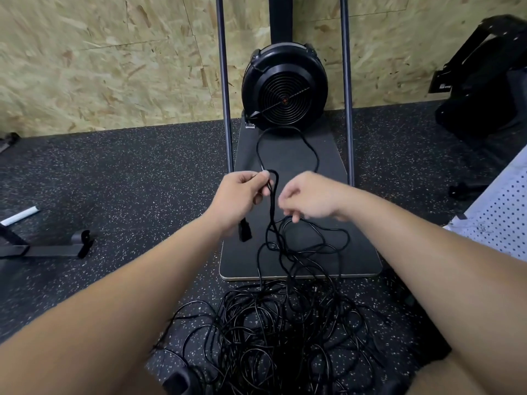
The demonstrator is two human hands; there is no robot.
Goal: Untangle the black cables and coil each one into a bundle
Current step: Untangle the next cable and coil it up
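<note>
glossy black cable tangle [273,332] on speckled rubber floor [128,172], left hand [242,195] pinching a looped cable [272,195], right hand [308,196] blurred, grip unclear

No readable text (white mark on black bag [484,81] too blurred)

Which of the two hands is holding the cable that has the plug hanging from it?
The left hand. It pinches a black cable whose plug hangs below it. The right hand only reaches into loops rising from the tangled pile.
</note>
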